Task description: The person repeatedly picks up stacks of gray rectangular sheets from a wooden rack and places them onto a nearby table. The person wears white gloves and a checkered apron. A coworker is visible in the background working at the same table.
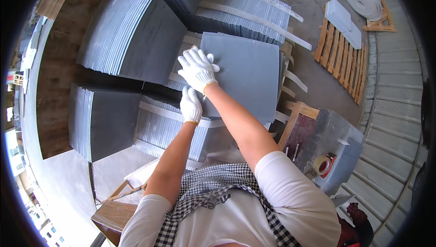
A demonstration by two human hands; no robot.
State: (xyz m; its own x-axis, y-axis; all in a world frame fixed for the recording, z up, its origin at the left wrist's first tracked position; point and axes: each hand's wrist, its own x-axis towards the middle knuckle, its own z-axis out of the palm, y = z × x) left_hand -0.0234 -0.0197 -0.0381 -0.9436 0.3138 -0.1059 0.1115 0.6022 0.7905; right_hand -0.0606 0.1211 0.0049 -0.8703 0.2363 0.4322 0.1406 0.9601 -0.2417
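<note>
Grey slab (247, 74): lies flat.
Right hand (198, 69): white-gloved, fingers slightly spread, at its left edge.
Left hand (191, 105): fingers together, just beside; whether pinching, I can't tell.

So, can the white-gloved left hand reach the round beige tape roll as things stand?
Probably not directly: the bare right forearm crosses between the left hand and the tape roll, over to the right.

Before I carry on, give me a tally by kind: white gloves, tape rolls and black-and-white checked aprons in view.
White gloves: 2
Tape roll: 1
Checked apron: 1
Total: 4
</note>
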